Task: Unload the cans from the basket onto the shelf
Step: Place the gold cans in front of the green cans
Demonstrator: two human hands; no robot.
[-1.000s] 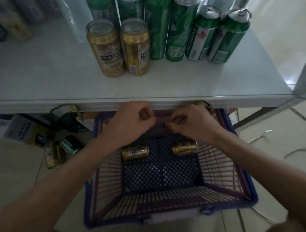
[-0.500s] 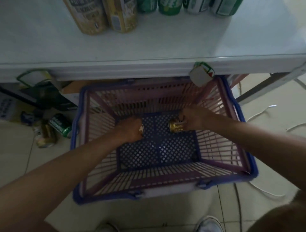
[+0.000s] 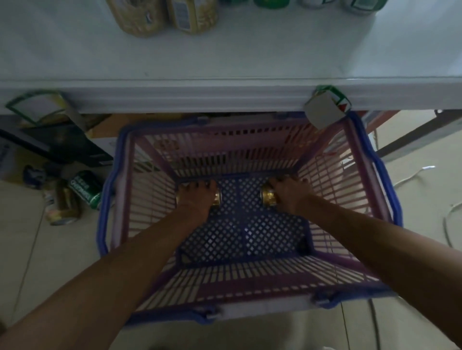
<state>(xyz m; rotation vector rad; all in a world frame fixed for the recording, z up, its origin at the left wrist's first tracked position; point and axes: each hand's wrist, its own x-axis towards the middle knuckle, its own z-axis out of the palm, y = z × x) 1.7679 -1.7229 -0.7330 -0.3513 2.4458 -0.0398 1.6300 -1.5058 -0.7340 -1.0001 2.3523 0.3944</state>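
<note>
left grip (image 3: 197, 197) is down inside the basket (image 3: 105, 199), at the far end of its blue mesh floor, with the fingers curled over the left gold can (image 3: 217, 197). that can lies on its side, and only its end shows, poking out from under the hand toward the basket's middle. right grip (image 3: 287, 194) is at the same far end, near the basket's right wall, and is wrapped round the right gold can (image 3: 267, 197). this one also lies on its side, with its end facing the basket's middle. the two cans are apart, with bare mesh between them. both forearms reach in over the basket's near rim.

the basket has pink slatted walls and a blue rim with handles folded down along its sides. it stands on the tiled floor with its far rim tucked just under the front edge of the white shelf (image 3: 250, 57). beyond the basket, on top of that shelf, stand two gold cans (image 3: 140, 17) side by side, cut off by the frame. bits of green cans (image 3: 270, 2) show further right.

a price tag holder (image 3: 325, 107) hangs off the shelf edge, just above the basket's far right corner. left of the basket, on the floor, lie a green can (image 3: 86, 188) and a gold floor can (image 3: 63, 207), with a black box (image 3: 62, 145) beyond them. right of the basket a thin cable (image 3: 412, 175) trails over the tiles.
</note>
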